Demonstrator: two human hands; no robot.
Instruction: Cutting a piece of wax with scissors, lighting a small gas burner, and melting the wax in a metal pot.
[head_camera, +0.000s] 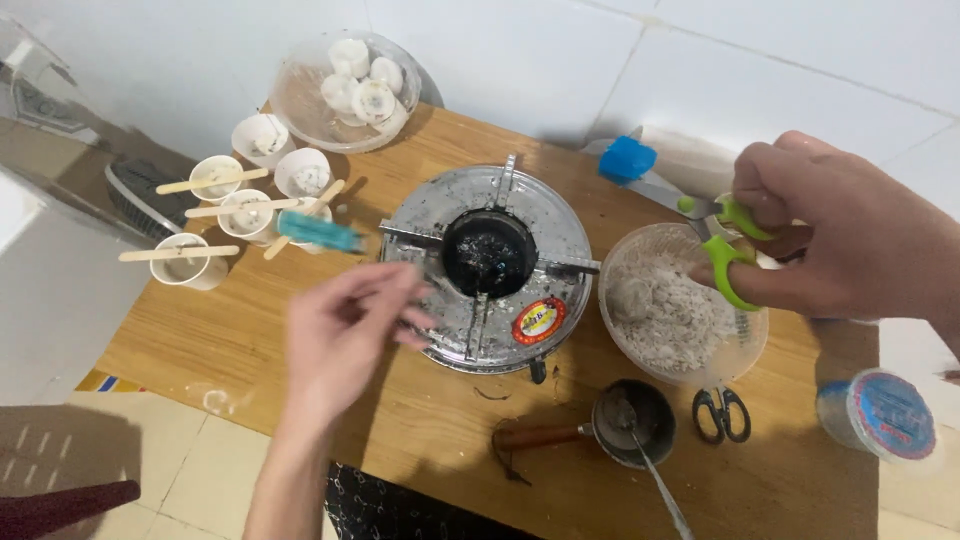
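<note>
- Left hand (345, 325), nearest the lens at lower centre, hovers blurred with fingers loosely curled, gripping nothing I can make out; a teal object (318, 231) lies just beyond it.
- Right hand (820, 235), upper right, is clamped through the loops of green-handled scissors (728, 248) above a clear bowl of whitish shreds (690, 345); the scissors look light, stiff and sharp-tipped, best held by the loops.
- Between the hands stands a round metal stove (490, 265); paper cups with wooden sticks (215, 180) crowd the upper left.
- Small black scissors (721, 413) and a little saucepan (632, 420) lie at lower right.
</note>
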